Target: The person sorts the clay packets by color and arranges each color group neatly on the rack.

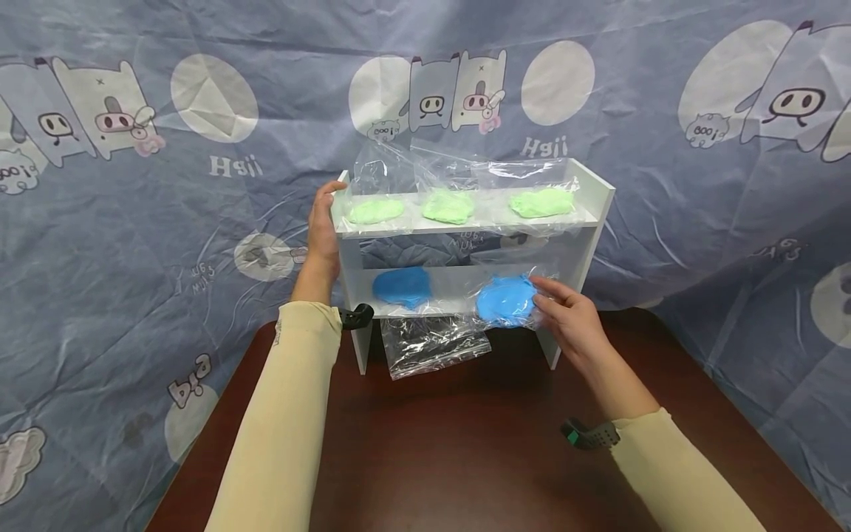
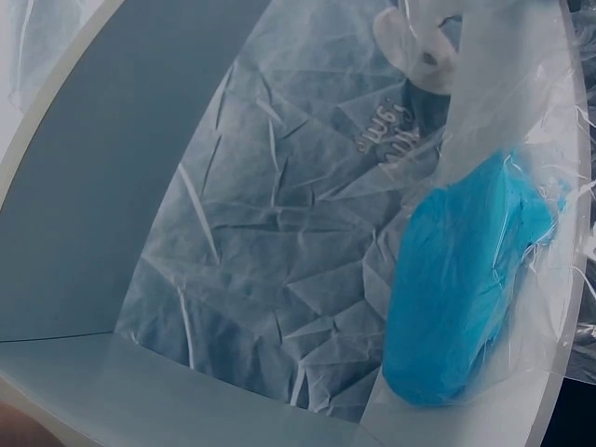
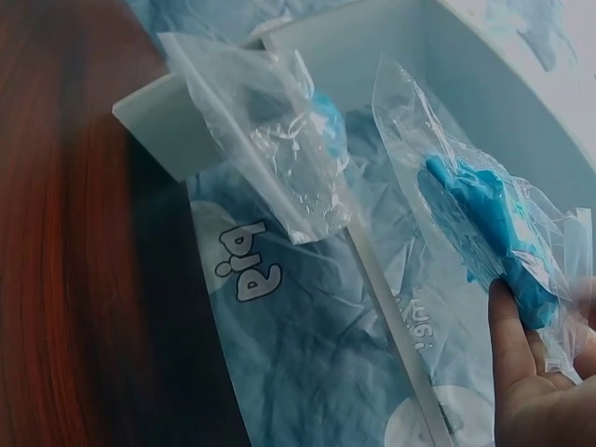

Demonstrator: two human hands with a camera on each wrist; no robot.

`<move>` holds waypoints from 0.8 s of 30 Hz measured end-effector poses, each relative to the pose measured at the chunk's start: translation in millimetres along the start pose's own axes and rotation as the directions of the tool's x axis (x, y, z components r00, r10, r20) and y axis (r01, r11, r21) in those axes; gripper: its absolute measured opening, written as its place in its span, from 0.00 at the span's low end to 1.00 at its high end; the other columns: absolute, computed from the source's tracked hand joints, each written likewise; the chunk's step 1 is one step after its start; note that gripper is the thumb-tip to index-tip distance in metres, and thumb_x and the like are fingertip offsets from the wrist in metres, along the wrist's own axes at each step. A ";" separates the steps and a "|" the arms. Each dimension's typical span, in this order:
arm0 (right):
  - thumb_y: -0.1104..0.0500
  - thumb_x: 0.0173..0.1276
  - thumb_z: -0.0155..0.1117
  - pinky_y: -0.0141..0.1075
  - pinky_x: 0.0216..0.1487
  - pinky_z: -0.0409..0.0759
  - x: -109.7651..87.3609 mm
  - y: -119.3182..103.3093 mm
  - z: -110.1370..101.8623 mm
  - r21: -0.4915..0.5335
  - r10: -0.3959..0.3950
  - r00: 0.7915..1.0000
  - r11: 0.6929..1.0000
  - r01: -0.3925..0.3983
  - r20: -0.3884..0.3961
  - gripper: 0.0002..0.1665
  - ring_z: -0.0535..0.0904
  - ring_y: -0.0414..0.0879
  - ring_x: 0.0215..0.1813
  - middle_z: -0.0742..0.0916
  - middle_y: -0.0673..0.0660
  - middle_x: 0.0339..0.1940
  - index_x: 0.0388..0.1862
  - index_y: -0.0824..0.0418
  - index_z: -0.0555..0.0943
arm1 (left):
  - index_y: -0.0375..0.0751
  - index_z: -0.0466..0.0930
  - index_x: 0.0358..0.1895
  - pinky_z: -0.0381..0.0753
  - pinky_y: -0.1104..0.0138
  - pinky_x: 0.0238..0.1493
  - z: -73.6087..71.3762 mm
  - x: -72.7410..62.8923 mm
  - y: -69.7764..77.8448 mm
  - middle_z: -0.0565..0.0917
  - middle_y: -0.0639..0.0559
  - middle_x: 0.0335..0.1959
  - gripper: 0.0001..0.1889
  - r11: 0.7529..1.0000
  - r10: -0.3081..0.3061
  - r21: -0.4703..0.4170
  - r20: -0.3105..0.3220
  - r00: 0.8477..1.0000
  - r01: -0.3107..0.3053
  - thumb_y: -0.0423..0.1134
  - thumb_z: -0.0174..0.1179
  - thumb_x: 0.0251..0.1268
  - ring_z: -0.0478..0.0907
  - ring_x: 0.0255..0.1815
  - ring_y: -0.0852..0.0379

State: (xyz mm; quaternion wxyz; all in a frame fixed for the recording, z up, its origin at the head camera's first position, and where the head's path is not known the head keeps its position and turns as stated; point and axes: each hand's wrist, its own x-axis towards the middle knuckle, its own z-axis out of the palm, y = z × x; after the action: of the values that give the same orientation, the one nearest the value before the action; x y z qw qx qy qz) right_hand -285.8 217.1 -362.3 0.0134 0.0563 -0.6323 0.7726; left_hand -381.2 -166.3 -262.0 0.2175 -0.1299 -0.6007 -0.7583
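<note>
My right hand (image 1: 573,319) holds a clear plastic bag with a soft, crumpled blue item (image 1: 505,301) inside, at the right part of the white shelf unit's lower shelf. In the right wrist view its fingers (image 3: 510,340) lie along the bag's near side, by the blue bundle (image 3: 498,219). My left hand (image 1: 323,230) grips the upper left side panel of the white shelf unit (image 1: 595,193), fingers bent over the edge. On the left of the lower shelf lies another bagged blue item (image 1: 402,287), seen close up in the left wrist view (image 2: 456,289).
Several bagged pale green items (image 1: 448,206) lie along the upper shelf. The clear zip end of a bag (image 1: 432,351) hangs below the lower shelf's front edge. The unit stands on a dark brown table (image 1: 439,443), before a grey-blue patterned cloth (image 1: 292,111).
</note>
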 end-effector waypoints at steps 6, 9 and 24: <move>0.58 0.73 0.61 0.24 0.38 0.79 15.5 4.0 -0.6 -0.078 0.017 1.000 0.997 -0.019 -0.020 0.34 0.78 0.34 0.42 0.73 0.46 0.64 0.75 0.62 0.66 | 0.43 0.69 0.67 0.70 0.69 0.48 -1.0 -2.8 1.4 0.72 0.51 0.54 0.26 0.999 -0.015 0.045 0.001 1.000 0.015 0.45 0.35 0.71 0.70 0.43 0.61; 0.58 0.74 0.60 0.24 0.40 0.78 21.9 6.9 -2.2 -0.108 0.026 0.999 0.994 -0.030 -0.032 0.34 0.76 0.33 0.46 0.68 0.53 0.73 0.76 0.62 0.65 | 0.42 0.68 0.69 0.70 0.68 0.47 -0.6 -4.2 3.3 0.71 0.51 0.54 0.27 0.999 -0.021 0.042 0.013 1.000 0.020 0.44 0.35 0.71 0.70 0.43 0.60; 0.56 0.75 0.59 0.24 0.42 0.78 47.9 15.6 -4.0 -0.294 0.023 0.999 0.955 -0.031 -0.029 0.32 0.74 0.34 0.38 0.72 0.50 0.55 0.75 0.63 0.66 | 0.36 0.65 0.69 0.70 0.69 0.46 5.1 -17.5 21.6 0.71 0.44 0.54 0.27 1.000 -0.011 0.025 0.040 0.999 0.010 0.42 0.34 0.72 0.70 0.42 0.60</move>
State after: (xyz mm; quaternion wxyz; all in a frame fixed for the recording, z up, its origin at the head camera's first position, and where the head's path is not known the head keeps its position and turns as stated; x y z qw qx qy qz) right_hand -335.1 215.5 -373.4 0.0189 0.0354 -0.7408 0.6705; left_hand -355.7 -162.2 -250.3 0.2029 -0.1392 -0.6149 -0.7492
